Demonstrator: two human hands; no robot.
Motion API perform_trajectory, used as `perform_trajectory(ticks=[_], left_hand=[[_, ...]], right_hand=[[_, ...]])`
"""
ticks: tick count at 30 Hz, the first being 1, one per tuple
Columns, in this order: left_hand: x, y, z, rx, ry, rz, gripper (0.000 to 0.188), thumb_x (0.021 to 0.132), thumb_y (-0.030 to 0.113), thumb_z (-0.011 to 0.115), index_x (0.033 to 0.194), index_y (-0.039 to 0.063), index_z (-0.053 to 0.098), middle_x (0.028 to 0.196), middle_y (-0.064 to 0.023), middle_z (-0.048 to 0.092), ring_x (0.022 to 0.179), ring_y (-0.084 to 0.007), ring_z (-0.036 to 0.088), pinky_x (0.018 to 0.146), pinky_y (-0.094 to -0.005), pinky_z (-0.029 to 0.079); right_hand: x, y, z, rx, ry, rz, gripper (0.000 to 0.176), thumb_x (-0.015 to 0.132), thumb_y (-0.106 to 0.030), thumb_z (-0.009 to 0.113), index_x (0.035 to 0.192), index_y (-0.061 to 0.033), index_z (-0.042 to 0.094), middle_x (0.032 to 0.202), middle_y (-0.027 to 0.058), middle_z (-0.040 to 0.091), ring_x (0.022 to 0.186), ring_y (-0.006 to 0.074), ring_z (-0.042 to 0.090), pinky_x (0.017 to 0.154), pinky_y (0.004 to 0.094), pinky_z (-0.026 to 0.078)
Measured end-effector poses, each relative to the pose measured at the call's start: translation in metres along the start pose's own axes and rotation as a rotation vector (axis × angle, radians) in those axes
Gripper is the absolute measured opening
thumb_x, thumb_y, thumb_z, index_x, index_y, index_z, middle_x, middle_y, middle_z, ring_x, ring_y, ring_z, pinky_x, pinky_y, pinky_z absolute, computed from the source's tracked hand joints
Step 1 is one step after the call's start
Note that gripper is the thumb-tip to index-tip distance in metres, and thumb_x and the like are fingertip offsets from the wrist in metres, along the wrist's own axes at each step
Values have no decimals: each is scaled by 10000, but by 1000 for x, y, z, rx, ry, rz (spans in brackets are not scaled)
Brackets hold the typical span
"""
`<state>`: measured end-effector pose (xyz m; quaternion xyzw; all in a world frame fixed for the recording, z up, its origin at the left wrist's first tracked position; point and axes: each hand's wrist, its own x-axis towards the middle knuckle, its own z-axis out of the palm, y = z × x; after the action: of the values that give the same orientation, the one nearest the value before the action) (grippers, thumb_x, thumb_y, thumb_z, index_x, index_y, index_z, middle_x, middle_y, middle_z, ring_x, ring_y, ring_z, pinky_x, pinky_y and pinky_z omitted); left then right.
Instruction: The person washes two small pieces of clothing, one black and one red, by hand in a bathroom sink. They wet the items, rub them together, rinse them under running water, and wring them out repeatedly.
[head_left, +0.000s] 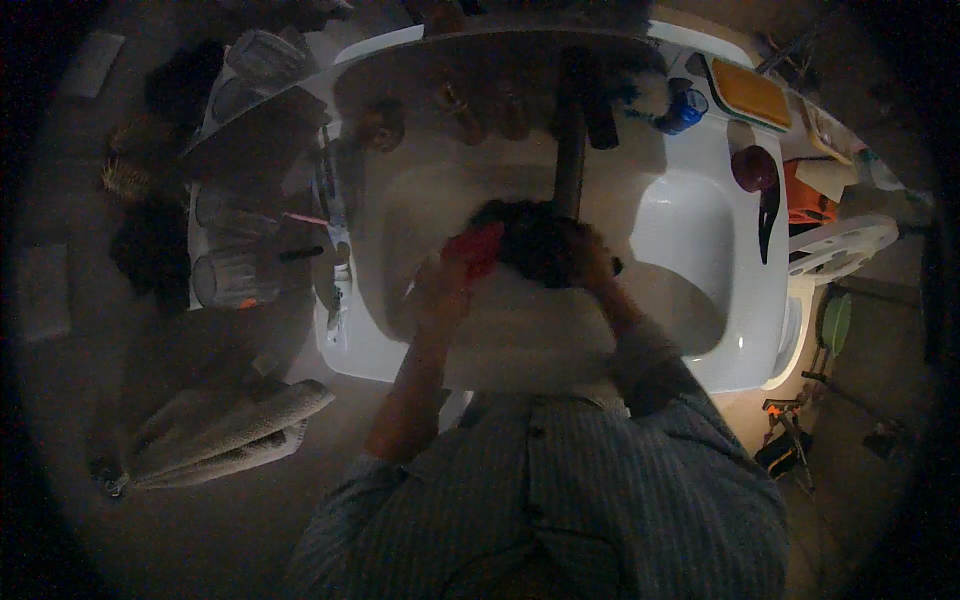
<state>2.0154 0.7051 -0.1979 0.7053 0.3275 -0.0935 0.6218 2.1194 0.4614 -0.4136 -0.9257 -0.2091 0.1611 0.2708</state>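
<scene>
Both my hands are over the basin of a white sink, below a dark tap spout. My left hand holds a red object, perhaps a cloth or a brush, against the left side of a dark bundle. On the bundle's right side, my right hand grips it with bent fingers. Dim light and blur hide what the bundle is and most of the fingers. Shadow covers the middle of the basin, while its right side is brightly lit.
Toiletries, including a tube and a pink-handled stick, line the left rim. A blue container, an orange-yellow pad and a dark red round object sit at right. Clear containers stand left, above a grey towel.
</scene>
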Motion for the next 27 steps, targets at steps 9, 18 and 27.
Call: perform_trajectory(ticks=[9, 18, 27], left_hand=[[100, -95, 87, -187, -393, 123, 590, 958, 472, 665, 1343, 30, 594, 1142, -116, 712, 983, -210, 682, 842, -381, 544], [125, -164, 103, -565, -290, -180, 709, 958, 657, 586, 1419, 119, 570, 1424, -132, 598, 1179, -302, 633, 999, -491, 516], [100, -160, 111, -1288, -517, -188, 426, 1073, 363, 509, 1415, 115, 559, 1376, -65, 614, 1279, -217, 555, 1128, -374, 438]], right_hand=[[-58, -54, 40, 190, -285, -502, 498, 970, -243, 650, 1433, -102, 534, 1381, 191, 603, 1275, 368, 587, 1104, 470, 442], [26, 62, 14, 837, 21, 202, 332, 986, -166, 671, 1282, -26, 614, 1177, 101, 709, 1072, 206, 657, 917, 376, 557], [18, -70, 137, 475, 582, 400, 340, 1039, -299, 514, 1260, -53, 597, 1203, 184, 655, 754, 274, 692, 652, 419, 580]])
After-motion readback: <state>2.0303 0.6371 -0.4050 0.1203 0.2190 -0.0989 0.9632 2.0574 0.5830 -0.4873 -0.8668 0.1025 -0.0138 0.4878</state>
